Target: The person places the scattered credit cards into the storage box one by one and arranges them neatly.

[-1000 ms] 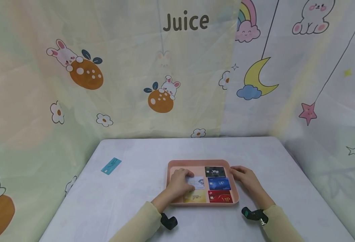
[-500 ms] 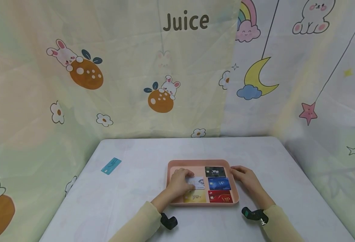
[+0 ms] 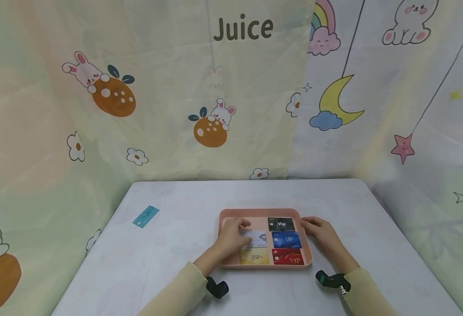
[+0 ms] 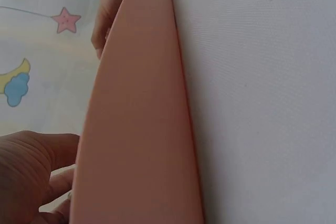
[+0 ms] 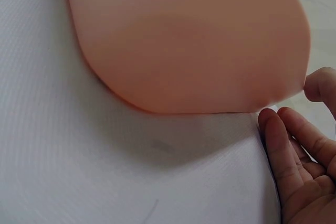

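A pink tray [image 3: 259, 211] lies on the white table. Down its right side are a black Vip card [image 3: 281, 224], a blue VIP card [image 3: 286, 240] and a red VIP card [image 3: 288, 256]. Left of them sit a white card [image 3: 258, 239] and a gold card [image 3: 254, 257]. Over the tray's left part is my left hand [image 3: 230, 237], thumb and fingers apart, thumb tip overlapping the white card. My right hand [image 3: 323, 232] touches the tray's right side near the far corner, as the thumb [image 5: 319, 85] at the rim shows in the right wrist view.
A teal VIP card [image 3: 146, 217] lies alone on the table [image 3: 184, 228], far left of the tray. Printed cloth [image 3: 168, 145] stands behind and beside the table. Black wrist cameras [image 3: 217, 287] sit at both sleeves.
My left hand has shifted slightly left, with its fingertips drawn back and more of the white card showing. The right hand, the tray and the cards stay in place.
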`<state>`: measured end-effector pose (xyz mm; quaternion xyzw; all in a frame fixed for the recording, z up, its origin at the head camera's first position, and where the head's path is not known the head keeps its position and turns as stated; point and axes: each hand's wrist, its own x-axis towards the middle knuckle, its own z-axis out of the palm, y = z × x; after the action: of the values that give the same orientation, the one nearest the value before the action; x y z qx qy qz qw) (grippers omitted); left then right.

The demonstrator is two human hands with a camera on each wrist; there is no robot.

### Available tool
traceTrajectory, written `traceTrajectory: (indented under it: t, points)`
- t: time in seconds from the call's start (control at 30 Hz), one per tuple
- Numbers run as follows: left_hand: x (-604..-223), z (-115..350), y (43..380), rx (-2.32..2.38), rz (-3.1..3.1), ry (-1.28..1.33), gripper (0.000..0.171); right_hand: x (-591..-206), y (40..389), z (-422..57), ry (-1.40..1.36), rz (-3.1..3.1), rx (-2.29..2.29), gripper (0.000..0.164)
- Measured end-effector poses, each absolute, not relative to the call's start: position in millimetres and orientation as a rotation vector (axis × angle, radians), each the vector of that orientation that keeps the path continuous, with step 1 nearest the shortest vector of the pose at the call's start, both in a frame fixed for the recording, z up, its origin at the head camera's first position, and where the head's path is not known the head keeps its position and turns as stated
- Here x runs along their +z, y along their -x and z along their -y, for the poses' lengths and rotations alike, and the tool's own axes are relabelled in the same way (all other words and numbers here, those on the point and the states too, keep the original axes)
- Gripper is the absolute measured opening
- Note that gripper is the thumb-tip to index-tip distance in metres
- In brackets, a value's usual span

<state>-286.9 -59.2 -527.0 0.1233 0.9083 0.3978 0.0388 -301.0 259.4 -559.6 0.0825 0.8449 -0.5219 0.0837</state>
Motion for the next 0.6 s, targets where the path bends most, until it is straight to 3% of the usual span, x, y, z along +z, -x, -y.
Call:
traceTrajectory:
  t: [0.6]
  points:
    - [-515,101,287,1.483,-2.828,-0.344,0.044,-557,300,-258,-0.259,-2.52,-1.542,0.079]
